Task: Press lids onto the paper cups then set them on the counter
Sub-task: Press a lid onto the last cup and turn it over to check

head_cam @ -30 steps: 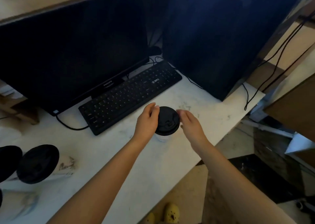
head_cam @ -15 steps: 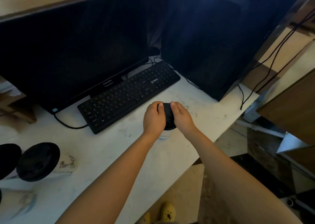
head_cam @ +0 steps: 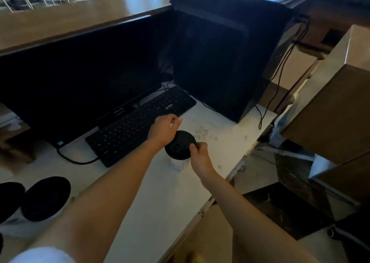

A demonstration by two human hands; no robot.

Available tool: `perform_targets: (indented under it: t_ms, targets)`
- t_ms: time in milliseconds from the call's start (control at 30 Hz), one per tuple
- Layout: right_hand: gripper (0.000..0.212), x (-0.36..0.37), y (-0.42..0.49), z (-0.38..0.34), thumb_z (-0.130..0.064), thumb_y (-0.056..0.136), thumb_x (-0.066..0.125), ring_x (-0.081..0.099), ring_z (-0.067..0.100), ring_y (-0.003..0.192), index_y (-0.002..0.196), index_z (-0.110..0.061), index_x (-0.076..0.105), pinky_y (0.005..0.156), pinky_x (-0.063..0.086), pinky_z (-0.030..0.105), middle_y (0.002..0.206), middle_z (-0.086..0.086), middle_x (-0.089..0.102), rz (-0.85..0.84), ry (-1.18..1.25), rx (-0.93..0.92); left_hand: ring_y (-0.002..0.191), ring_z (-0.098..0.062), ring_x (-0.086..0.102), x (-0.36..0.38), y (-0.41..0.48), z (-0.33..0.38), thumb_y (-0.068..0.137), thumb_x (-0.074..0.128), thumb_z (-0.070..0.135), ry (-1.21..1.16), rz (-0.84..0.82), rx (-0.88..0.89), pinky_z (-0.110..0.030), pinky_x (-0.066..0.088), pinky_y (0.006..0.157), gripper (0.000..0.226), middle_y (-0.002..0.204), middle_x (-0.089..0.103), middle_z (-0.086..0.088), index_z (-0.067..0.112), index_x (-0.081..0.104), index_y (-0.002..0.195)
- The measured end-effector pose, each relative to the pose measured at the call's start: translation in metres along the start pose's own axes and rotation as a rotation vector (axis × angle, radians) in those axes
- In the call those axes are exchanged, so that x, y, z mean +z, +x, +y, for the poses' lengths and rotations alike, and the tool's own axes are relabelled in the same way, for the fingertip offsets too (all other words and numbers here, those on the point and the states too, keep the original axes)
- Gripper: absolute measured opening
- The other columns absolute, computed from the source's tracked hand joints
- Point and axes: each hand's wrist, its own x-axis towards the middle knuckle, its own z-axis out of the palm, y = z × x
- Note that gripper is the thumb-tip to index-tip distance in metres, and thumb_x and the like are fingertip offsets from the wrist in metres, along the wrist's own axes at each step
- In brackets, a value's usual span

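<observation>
A white paper cup (head_cam: 177, 165) with a black lid (head_cam: 179, 147) on top stands on the white counter (head_cam: 220, 142), just in front of the keyboard. My right hand (head_cam: 198, 153) grips the lid's near-right rim, fingers curled over the edge. At the lid's far-left side my left hand (head_cam: 164, 129) hovers with fingers spread and nothing in it; its wrist is close to the rim. Two more cups with black lids (head_cam: 46, 198) stand at the far left, one cut off by the frame edge.
A black keyboard (head_cam: 140, 122) lies behind the cup, with a dark monitor (head_cam: 80, 78) above it and a black computer tower (head_cam: 220, 58) at the right. Cables (head_cam: 262, 114) hang at the counter's right edge (head_cam: 236, 168), beyond which the floor drops away. Brown boxes (head_cam: 330, 106) stand at right.
Both hands covered the lid half a second ago. My left hand has lifted off toward the keyboard and opened; my right hand has slid to the lid's near-right rim.
</observation>
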Motion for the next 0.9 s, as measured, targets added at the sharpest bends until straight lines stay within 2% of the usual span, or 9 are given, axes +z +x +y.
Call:
perform_targets:
  t_ms: [133,233,300,367,433,567,733,833,900]
  targets:
    - [0.039,-0.006,0.005,-0.006,-0.031,0.099,0.039,0.049,0.022,0.104,0.130,-0.006,0.040,0.081,0.035,0.028,0.127,0.013,0.050,0.005,0.002,0.063,0.091,-0.028,0.061,-0.008,-0.009,0.001,0.097,0.037,0.041,-0.127,0.135,-0.108,-0.035,0.047,0.075,0.043,0.094,0.067,-0.011,0.008,0.064,0.104]
    - [0.041,-0.007,0.022,-0.018,-0.035,0.100,0.036,0.050,0.024,0.117,0.132,-0.010,0.043,0.084,0.036,0.026,0.131,0.012,0.052,0.008,-0.014,-0.007,0.106,-0.027,0.059,0.000,-0.029,0.004,0.098,0.037,0.037,-0.289,0.088,-0.253,-0.029,0.041,0.082,0.041,0.108,0.067,-0.011,0.010,0.065,0.109]
    - [0.039,-0.001,0.029,-0.019,-0.033,0.101,0.034,0.053,0.023,0.111,0.128,-0.009,0.049,0.084,0.036,0.025,0.126,0.012,0.056,-0.036,-0.073,-0.062,0.116,-0.022,0.054,0.013,-0.042,0.011,0.099,0.035,0.034,-0.325,0.033,-0.267,-0.023,0.035,0.087,0.039,0.125,0.061,-0.006,0.015,0.059,0.123]
    - [0.035,0.005,0.034,-0.014,-0.031,0.101,0.035,0.055,0.021,0.101,0.118,-0.009,0.056,0.085,0.043,0.030,0.114,0.012,0.061,-0.060,-0.053,-0.078,0.121,-0.019,0.051,0.026,-0.049,0.012,0.100,0.033,0.029,-0.305,0.070,-0.218,-0.020,0.033,0.091,0.038,0.134,0.054,-0.005,0.016,0.052,0.131]
    - [0.029,0.007,0.038,-0.007,-0.029,0.101,0.037,0.057,0.020,0.094,0.108,-0.010,0.057,0.082,0.045,0.032,0.102,0.008,0.061,-0.049,0.005,-0.078,0.119,-0.017,0.051,0.033,-0.049,0.009,0.101,0.032,0.027,-0.271,0.132,-0.190,-0.019,0.034,0.092,0.037,0.133,0.054,-0.005,0.016,0.052,0.130]
    - [0.023,0.007,0.043,-0.003,-0.027,0.101,0.036,0.053,0.015,0.084,0.102,-0.013,0.054,0.066,0.041,0.019,0.088,0.000,0.057,-0.054,0.034,-0.091,0.109,-0.016,0.055,0.037,-0.046,0.005,0.100,0.033,0.028,-0.240,0.157,-0.180,-0.018,0.035,0.084,0.034,0.124,0.057,-0.004,0.016,0.056,0.123]
    - [0.032,0.011,0.036,-0.005,-0.029,0.100,0.037,0.054,0.018,0.092,0.114,-0.007,0.057,0.075,0.043,0.025,0.101,0.006,0.058,-0.029,0.140,-0.062,0.094,-0.013,0.053,0.035,-0.045,0.004,0.100,0.030,0.029,-0.197,0.116,-0.159,-0.025,0.039,0.078,0.033,0.120,0.056,-0.005,0.016,0.055,0.117]
    - [0.038,0.006,0.030,-0.007,-0.035,0.101,0.034,0.053,0.018,0.099,0.123,-0.010,0.052,0.083,0.040,0.027,0.113,0.007,0.057,-0.071,0.130,-0.023,0.105,-0.020,0.055,0.030,-0.041,0.003,0.101,0.027,0.029,-0.184,0.019,-0.129,-0.026,0.039,0.082,0.036,0.122,0.056,-0.009,0.015,0.054,0.121]
    - [0.044,0.001,0.027,-0.005,-0.040,0.101,0.031,0.052,0.017,0.105,0.129,-0.012,0.048,0.088,0.039,0.027,0.119,0.006,0.054,-0.110,0.139,0.013,0.121,-0.020,0.050,0.024,-0.039,0.004,0.101,0.027,0.031,-0.209,-0.058,-0.101,-0.025,0.036,0.094,0.041,0.135,0.052,-0.008,0.015,0.048,0.133]
